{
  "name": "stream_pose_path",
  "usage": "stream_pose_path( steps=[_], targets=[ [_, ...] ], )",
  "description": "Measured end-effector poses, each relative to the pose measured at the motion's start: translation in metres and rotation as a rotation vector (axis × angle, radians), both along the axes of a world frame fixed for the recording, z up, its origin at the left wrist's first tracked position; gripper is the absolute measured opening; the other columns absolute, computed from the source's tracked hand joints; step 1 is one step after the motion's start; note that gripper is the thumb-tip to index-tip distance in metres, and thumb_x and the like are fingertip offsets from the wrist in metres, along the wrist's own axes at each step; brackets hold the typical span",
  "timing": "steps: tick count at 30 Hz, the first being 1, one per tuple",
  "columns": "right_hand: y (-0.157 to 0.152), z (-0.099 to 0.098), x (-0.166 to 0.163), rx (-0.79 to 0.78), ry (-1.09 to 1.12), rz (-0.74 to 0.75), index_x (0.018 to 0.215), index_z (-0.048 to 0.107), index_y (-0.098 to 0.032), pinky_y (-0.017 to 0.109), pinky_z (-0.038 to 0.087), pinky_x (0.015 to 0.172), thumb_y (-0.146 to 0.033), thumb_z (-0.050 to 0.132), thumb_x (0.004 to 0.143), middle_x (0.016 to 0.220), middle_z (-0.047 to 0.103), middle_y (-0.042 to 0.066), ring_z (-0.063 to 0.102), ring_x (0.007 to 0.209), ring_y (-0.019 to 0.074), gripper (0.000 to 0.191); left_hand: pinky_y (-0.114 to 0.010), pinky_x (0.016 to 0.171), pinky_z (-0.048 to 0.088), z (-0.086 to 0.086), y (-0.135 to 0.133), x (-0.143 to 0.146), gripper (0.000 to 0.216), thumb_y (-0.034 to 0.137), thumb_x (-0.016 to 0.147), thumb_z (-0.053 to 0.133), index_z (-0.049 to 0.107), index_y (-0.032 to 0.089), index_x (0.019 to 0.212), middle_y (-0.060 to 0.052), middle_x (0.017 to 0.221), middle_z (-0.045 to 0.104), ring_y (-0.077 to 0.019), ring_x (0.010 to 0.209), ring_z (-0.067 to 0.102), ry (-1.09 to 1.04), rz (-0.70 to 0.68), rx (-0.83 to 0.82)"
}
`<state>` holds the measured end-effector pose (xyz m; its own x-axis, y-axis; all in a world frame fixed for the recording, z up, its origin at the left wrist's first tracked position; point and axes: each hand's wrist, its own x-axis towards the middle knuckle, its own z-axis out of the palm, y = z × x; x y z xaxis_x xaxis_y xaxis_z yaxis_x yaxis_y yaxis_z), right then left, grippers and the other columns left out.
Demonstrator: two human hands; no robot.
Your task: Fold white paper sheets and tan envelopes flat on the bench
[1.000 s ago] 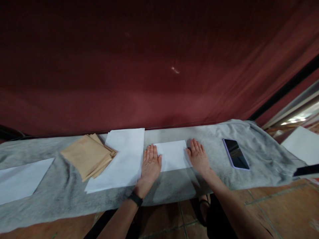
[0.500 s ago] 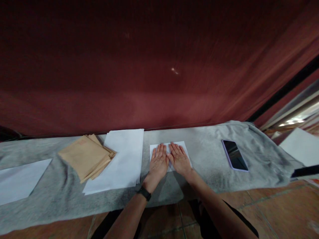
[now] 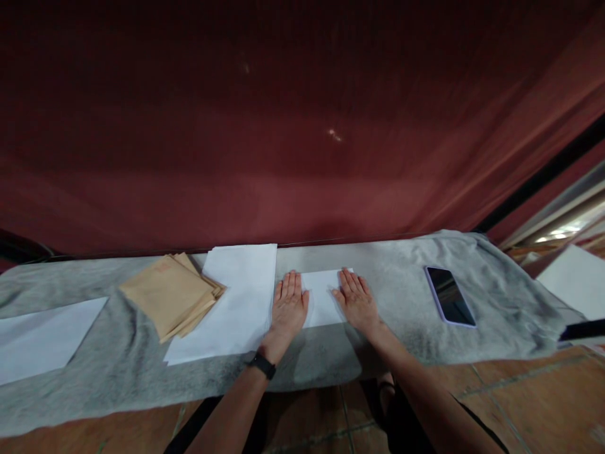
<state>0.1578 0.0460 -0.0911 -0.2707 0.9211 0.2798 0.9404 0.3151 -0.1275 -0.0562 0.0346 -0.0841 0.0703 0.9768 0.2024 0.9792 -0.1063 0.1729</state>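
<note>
A small white sheet of paper [image 3: 323, 299], perhaps folded, lies flat on the grey cloth in front of me. My left hand [image 3: 289, 306] rests palm down over its left edge, fingers stretched forward. Over the right edge lies my right hand [image 3: 357, 299], also flat, with the thumb pointing inward. Between the two hands the middle of the paper shows bare. Just left of my left hand is a stack of larger white paper [image 3: 236, 315]. Brown envelopes [image 3: 165, 293] lie in a fanned pile partly on top of that stack.
A phone with a purple case [image 3: 450, 296] lies to the right. At the far left is another white sheet [image 3: 42, 334]. Grey cloth [image 3: 406, 271] covers the narrow work surface, and a dark red curtain [image 3: 302, 202] hangs along its back edge.
My hands have slid apart across the small paper, from side by side at its middle out to its left and right edges. The view has shifted slightly.
</note>
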Motion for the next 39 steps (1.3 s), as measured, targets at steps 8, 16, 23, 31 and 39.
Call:
stream_pose_path(
  steps=[8, 16, 23, 31, 39],
  targets=[
    [-0.002, -0.006, 0.025, -0.032, -0.016, -0.056, 0.155, 0.033, -0.007, 0.048, 0.027, 0.119, -0.048, 0.027, 0.105, 0.159, 0.037, 0.017, 0.035, 0.147, 0.0301, 0.065, -0.047, 0.123, 0.022, 0.005, 0.005, -0.007, 0.056, 0.031, 0.1, 0.034, 0.042, 0.007, 0.15, -0.017, 0.155, 0.043, -0.0281, 0.147, 0.036, -0.06, -0.03, 0.007],
    [-0.006, -0.005, 0.038, -0.054, -0.022, -0.101, 0.152, 0.037, -0.004, 0.049, 0.026, 0.12, -0.046, 0.027, 0.104, 0.159, 0.035, 0.017, 0.036, 0.146, 0.0314, 0.065, -0.044, 0.111, 0.038, 0.018, 0.023, -0.008, 0.05, 0.019, 0.097, 0.039, 0.048, 0.01, 0.144, -0.017, 0.137, 0.059, -0.029, 0.127, 0.054, -0.072, -0.024, 0.021],
    [-0.021, 0.001, 0.021, -0.111, 0.031, 0.042, 0.155, 0.035, -0.012, 0.048, 0.023, 0.122, -0.044, 0.032, 0.103, 0.162, 0.032, 0.013, 0.029, 0.15, 0.0263, 0.061, -0.044, 0.102, 0.043, 0.033, 0.029, -0.004, 0.04, 0.019, 0.093, 0.05, 0.061, 0.011, 0.13, -0.017, 0.123, 0.061, -0.0314, 0.116, 0.055, -0.088, 0.005, -0.019],
    [-0.046, 0.016, 0.001, -0.169, 0.071, 0.329, 0.156, 0.031, -0.011, 0.049, 0.022, 0.125, -0.054, 0.046, 0.099, 0.163, 0.029, 0.015, 0.025, 0.151, 0.0256, 0.073, -0.033, 0.092, 0.045, 0.043, 0.034, -0.014, 0.012, 0.012, 0.078, 0.06, 0.066, 0.021, 0.072, -0.004, 0.086, 0.064, -0.0216, 0.091, 0.061, -0.769, 0.157, -0.142],
    [-0.057, 0.034, -0.015, -0.22, 0.073, 0.534, 0.16, 0.02, -0.015, 0.048, 0.021, 0.126, -0.045, 0.058, 0.092, 0.164, 0.026, 0.012, 0.026, 0.151, 0.0236, 0.083, -0.024, 0.052, 0.042, 0.042, 0.034, -0.026, 0.02, 0.037, 0.067, 0.068, 0.062, 0.018, 0.067, 0.003, 0.058, 0.059, -0.0147, 0.054, 0.057, -1.223, 0.204, -0.287]
  ],
)
